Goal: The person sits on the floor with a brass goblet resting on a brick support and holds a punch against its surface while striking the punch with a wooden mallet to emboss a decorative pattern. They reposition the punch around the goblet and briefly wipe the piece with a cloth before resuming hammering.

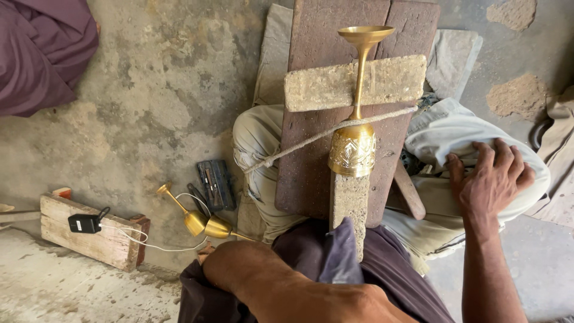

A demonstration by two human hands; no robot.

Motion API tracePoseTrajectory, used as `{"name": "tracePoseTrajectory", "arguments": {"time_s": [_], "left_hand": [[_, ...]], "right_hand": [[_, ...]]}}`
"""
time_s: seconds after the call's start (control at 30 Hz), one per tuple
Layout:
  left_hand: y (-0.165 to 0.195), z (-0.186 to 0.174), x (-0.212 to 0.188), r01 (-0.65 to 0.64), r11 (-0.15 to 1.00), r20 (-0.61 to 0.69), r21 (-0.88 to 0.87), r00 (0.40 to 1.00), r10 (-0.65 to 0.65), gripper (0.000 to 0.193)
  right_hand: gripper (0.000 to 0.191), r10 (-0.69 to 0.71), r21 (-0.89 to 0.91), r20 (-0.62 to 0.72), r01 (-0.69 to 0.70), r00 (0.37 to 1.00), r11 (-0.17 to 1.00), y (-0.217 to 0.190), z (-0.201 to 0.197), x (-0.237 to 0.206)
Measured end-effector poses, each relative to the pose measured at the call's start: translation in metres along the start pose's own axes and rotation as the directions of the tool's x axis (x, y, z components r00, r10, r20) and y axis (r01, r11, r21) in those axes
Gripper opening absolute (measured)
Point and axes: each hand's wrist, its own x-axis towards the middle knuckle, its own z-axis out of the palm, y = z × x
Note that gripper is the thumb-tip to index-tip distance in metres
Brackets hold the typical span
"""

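Observation:
A brass goblet (pixel 356 119) with an engraved bowl lies along a dark wooden board (pixel 311 173) between my knees, its foot pointing away from me. A rough bar (pixel 323 87) crosses its stem, and a rope (pixel 299 146) runs over the board by the bowl. The bowl's mouth sits against a narrow upright block (pixel 350 203). My right hand (pixel 490 179) rests on my right knee's light cloth, fingers apart, holding nothing. My left arm (pixel 251 278) lies across my purple lap; its fingers are hidden.
Two more brass goblets (pixel 200 220) lie on the concrete floor to the left, beside a dark tool case (pixel 215 182). A wooden block (pixel 89 236) carries a black charger (pixel 84 223) with a white cable. Purple cloth (pixel 42 54) fills the far left corner.

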Motion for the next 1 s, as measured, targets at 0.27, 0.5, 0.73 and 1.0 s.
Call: {"name": "tracePoseTrajectory", "arguments": {"time_s": [0.27,0.5,0.73,1.0], "left_hand": [[0.004,0.0,-0.006,0.106,0.992,-0.037,-0.067,0.993,-0.109,0.037],[0.014,-0.002,-0.016,0.05,0.998,-0.064,0.049,0.997,-0.047,0.038],[0.014,-0.022,-0.005,0.018,0.988,0.041,0.154,0.999,-0.025,0.028],[0.047,-0.03,-0.032,0.555,0.558,-0.465,0.616,0.829,-0.311,0.026]], "right_hand": [[0.049,-0.011,-0.029,-0.016,0.011,1.0,1.0,-0.001,-0.004,-0.003],[0.05,-0.038,-0.033,-0.025,0.037,0.999,0.999,0.0,0.002,-0.006],[0.047,-0.075,-0.048,-0.037,0.073,0.997,0.996,0.003,0.011,-0.011],[0.046,-0.016,0.052,0.013,0.015,1.0,0.999,-0.007,-0.003,0.004]]}}
